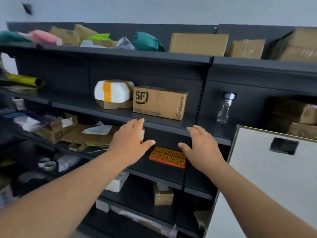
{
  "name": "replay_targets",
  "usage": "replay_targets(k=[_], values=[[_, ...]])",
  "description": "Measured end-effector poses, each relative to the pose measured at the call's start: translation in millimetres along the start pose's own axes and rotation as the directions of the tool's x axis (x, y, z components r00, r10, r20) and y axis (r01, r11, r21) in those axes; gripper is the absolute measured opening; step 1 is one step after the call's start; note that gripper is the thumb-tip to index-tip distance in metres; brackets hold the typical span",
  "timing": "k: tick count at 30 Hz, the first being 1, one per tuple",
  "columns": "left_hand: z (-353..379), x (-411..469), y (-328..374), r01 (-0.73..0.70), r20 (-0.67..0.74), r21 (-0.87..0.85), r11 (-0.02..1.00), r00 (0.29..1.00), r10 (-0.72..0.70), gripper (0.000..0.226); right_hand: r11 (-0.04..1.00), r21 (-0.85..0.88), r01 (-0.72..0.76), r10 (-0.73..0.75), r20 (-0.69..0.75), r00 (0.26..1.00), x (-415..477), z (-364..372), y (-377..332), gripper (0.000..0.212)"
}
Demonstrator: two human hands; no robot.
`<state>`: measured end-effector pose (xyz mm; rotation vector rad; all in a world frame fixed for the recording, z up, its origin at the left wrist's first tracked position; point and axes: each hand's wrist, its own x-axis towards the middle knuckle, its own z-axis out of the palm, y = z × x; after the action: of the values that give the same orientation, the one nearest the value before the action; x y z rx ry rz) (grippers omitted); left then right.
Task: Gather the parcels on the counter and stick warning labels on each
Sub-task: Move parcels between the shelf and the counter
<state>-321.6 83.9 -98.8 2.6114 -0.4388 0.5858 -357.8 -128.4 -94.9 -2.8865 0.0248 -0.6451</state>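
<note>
- Dark metal shelving (171,59) fills the view under a pale grey wall (154,9), with tiers of mixed parcels.
- Near the centre, on the second tier, stands a cardboard box printed "SF" (159,103), upright and square to the shelf edge.
- At 9 o'clock from it, touching or just beside its side, a white foam parcel (114,91) banded with orange tape sits on top of a flat brown carton (114,104).
- At 6 o'clock from the SF box, one tier down, lies a stack of orange label sheets (168,157) printed with a grid of small squares, flat on the shelf.
- The left hand (132,140) is palm down at 10 o'clock from the sheets, in front of the shelf lip. Its fingers are straight and close together and the thumb is splayed toward 3 o'clock; it holds nothing.
- The right hand (200,145) is palm down at 2 o'clock from the sheets. Its fingers are straight and slightly parted, with the thumb out toward 9 o'clock; it holds nothing either.
- The sheets show in the gap between the two thumbs; whether either hand touches the shelf cannot be told.
- A white and red item (142,134) peeks out behind the left hand, mostly hidden.
- On the top tier, at 12 o'clock, a large plain carton (198,43) sits with a teal bag (147,42) at its 9 o'clock side and a pink bag (44,37) far toward 9 o'clock.
- A clear bottle (225,108) stands at 3 o'clock from the SF box, well apart.
- A white cabinet (274,177) with a dark recessed handle occupies 4 o'clock in the view.
</note>
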Motion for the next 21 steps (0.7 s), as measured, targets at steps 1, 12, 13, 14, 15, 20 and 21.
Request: replay_targets(k=[1, 12, 13, 14, 15, 20, 21], values=[[-4.2, 5.9, -7.9, 0.02, -0.012, -0.007, 1.0, 1.0, -0.02, 0.082, 1.0, 0.01, 0.003, -0.003, -0.002, 1.0, 8.8, 0.9, -6.0, 0.066], [11.4, 124.7, -63.7, 0.125, -0.075, -0.058, 0.99, 0.989, -0.129, 0.085, 0.996, 0.081, -0.044, 0.051, -0.087, 0.995, 145.5, 42.8, -3.1, 0.067], [16.8, 140.1, -67.3, 0.13, -0.079, -0.064, 0.989, 0.988, -0.135, 0.086, 0.994, 0.091, -0.057, 0.065, -0.096, 0.993, 162.4, 48.0, 1.6, 0.067], [22.0, 155.9, -70.0, 0.134, -0.084, -0.068, 0.989, 0.987, -0.14, 0.085, 0.993, 0.101, -0.069, 0.079, -0.104, 0.991, 179.1, 53.1, 6.7, 0.068], [27.3, 172.2, -72.0, 0.137, -0.09, -0.075, 0.988, 0.986, -0.143, 0.084, 0.991, 0.111, -0.079, 0.092, -0.109, 0.99, 195.9, 58.1, 12.0, 0.068], [53.7, 251.9, -85.6, 0.146, -0.11, -0.137, 0.98, 0.981, -0.161, 0.068, 0.975, 0.175, -0.137, 0.158, -0.112, 0.981, 269.5, 76.8, 37.6, 0.071], [59.6, 268.4, -90.5, 0.149, -0.117, -0.158, 0.976, 0.979, -0.168, 0.065, 0.97, 0.196, -0.142, 0.166, -0.113, 0.98, 282.8, 79.3, 43.0, 0.074]])
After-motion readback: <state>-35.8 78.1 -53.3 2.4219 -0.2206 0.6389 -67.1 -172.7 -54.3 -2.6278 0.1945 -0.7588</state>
